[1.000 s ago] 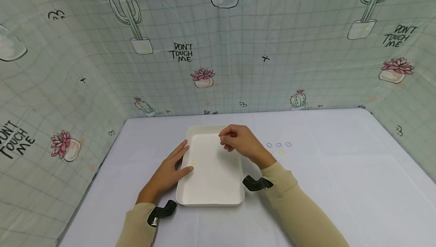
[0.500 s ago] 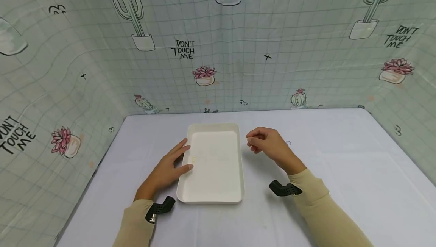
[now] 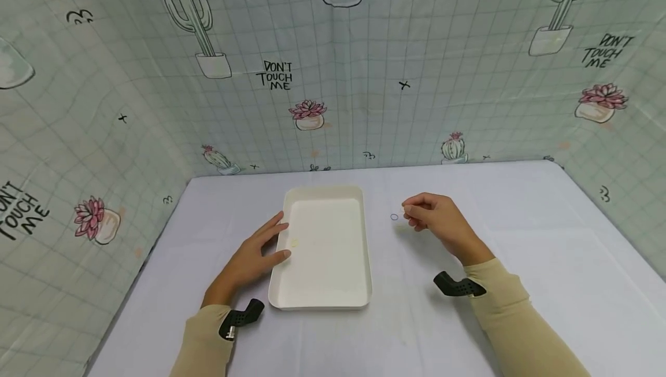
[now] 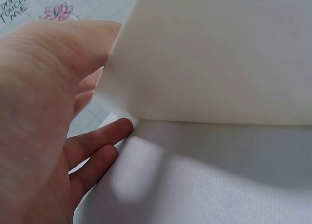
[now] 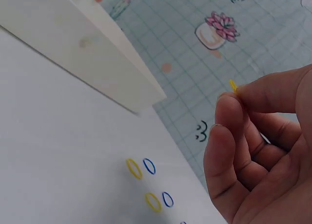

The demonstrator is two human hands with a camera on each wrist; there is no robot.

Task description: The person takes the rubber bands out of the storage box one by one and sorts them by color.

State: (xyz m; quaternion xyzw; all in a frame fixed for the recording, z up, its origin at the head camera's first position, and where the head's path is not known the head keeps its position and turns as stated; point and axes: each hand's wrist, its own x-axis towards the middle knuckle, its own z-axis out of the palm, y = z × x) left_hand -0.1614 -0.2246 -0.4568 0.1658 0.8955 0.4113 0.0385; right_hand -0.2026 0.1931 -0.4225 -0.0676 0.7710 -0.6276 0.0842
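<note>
My left hand [image 3: 255, 258] rests on the left rim of a white rectangular tray [image 3: 333, 299], thumb and fingers spread over the edge. In the left wrist view, two fingers touch the tray's outer side near its base. Small yellow rings [image 3: 294, 243] lie inside, near my left thumb; their number is unclear. Right of the tray, my right hand [image 3: 442, 224] is raised above the table and pinches a small yellow ring [image 5: 233, 85] between thumb and forefinger. Below it on the table lie a yellow ring [image 5: 153, 202] and a blue ring [image 5: 167, 199], beside another such pair.
A white cloth covers the table [image 3: 562, 284]. A cactus-printed grid curtain [image 3: 343, 76] stands behind it and along both sides. Black wrist cameras [image 3: 458, 284] are strapped at both cuffs.
My right hand has moved from above the tray rightward to above the loose rings, hiding most of them in the head view. The left hand has stayed on the tray's rim.
</note>
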